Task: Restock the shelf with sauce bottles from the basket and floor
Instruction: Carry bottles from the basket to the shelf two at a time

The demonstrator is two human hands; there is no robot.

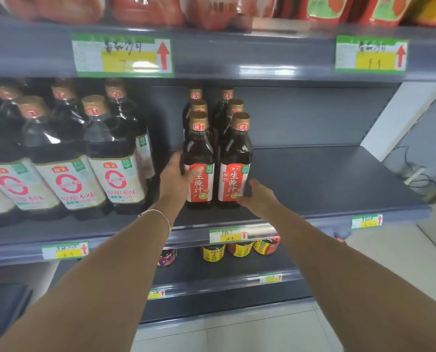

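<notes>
Left hand point(177, 174) tight round left sauce bottle point(199, 148), right hand point(258, 196) tight round right sauce bottle point(236, 153).

A grey metal shelving unit point(313, 174) fills the view, its boards backed by a matching grey back panel point(300, 115). Green-and-yellow price tags point(122, 55) with red arrows sit along the boards' front edges, where clear rails catch a soft glare. Past the unit's right end stands a white wall point(399, 115), with a tangle of black cable point(422, 182) beside it. The floor point(237, 331) is pale tile.
</notes>
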